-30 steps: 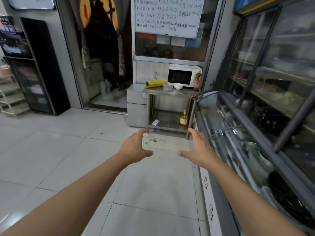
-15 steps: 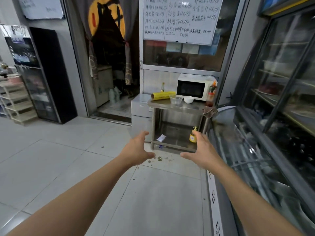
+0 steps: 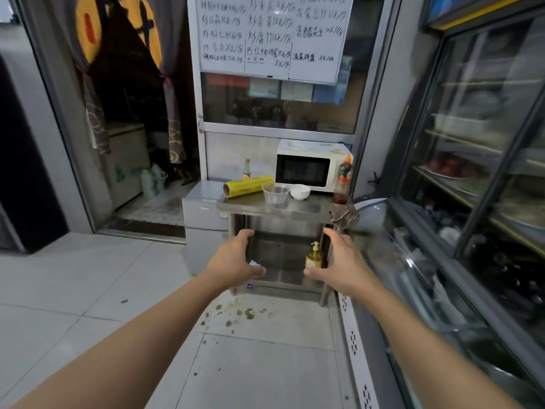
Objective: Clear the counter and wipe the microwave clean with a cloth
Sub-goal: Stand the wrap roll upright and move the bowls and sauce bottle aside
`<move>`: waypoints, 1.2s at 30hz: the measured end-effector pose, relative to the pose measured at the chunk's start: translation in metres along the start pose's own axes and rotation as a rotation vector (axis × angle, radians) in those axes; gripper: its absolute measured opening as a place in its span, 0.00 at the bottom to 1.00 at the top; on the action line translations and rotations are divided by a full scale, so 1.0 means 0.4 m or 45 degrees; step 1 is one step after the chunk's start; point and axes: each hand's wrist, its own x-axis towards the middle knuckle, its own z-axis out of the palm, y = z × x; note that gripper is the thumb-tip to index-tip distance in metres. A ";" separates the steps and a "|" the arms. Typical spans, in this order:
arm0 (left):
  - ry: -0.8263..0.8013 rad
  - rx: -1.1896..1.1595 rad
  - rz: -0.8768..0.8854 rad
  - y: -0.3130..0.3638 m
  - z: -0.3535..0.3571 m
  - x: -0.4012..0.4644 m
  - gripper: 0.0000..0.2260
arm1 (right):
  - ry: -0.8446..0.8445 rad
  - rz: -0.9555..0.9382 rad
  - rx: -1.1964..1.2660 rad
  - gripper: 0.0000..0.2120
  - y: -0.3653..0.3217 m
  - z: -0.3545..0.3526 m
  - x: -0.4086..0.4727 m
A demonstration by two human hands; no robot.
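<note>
A white microwave [image 3: 309,165] stands at the back of a steel counter [image 3: 298,208] ahead of me. In front of it sit a yellow roll of wrap [image 3: 248,186], a clear plastic bowl [image 3: 275,193], a white bowl [image 3: 300,191] and a red sauce bottle [image 3: 343,180]. A brownish cloth [image 3: 343,214] hangs over the counter's right front corner. My left hand [image 3: 234,261] and my right hand [image 3: 343,262] are stretched out in front of me, empty, fingers apart, well short of the counter.
A small bottle [image 3: 246,169] stands behind the roll. A yellow pump bottle [image 3: 313,256] sits on the lower shelf. Food scraps [image 3: 239,314] litter the tiles before the counter. A glass display case [image 3: 460,261] runs along the right; a low white cabinet [image 3: 200,208] adjoins the counter's left.
The view has come closer to the counter, which now looks larger. Both hands stay held out, empty and apart.
</note>
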 end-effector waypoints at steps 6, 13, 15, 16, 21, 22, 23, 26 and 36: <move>-0.047 -0.002 0.063 0.015 0.016 0.264 0.37 | 0.031 0.052 -0.018 0.47 0.030 -0.005 0.227; -0.038 0.017 0.053 0.013 0.066 0.553 0.36 | 0.032 0.042 -0.023 0.45 0.123 -0.008 0.516; -0.022 0.017 0.025 0.017 0.086 0.641 0.36 | 0.027 0.048 -0.038 0.44 0.161 -0.011 0.609; -0.019 0.011 0.009 0.021 0.094 0.688 0.36 | 0.028 0.048 -0.041 0.44 0.179 -0.014 0.659; 0.008 0.029 -0.056 0.032 0.125 0.900 0.36 | -0.010 0.039 -0.064 0.44 0.247 -0.032 0.907; 0.019 0.037 -0.063 0.031 0.129 0.936 0.36 | -0.021 0.030 -0.084 0.44 0.255 -0.033 0.950; 0.024 0.049 -0.072 0.029 0.132 0.970 0.36 | -0.033 0.021 -0.098 0.44 0.260 -0.031 0.991; 0.030 0.081 -0.117 0.011 0.136 1.058 0.37 | -0.085 -0.004 -0.100 0.43 0.270 -0.013 1.091; 0.030 0.052 -0.134 -0.139 0.089 1.310 0.37 | -0.145 -0.025 -0.080 0.42 0.225 0.102 1.359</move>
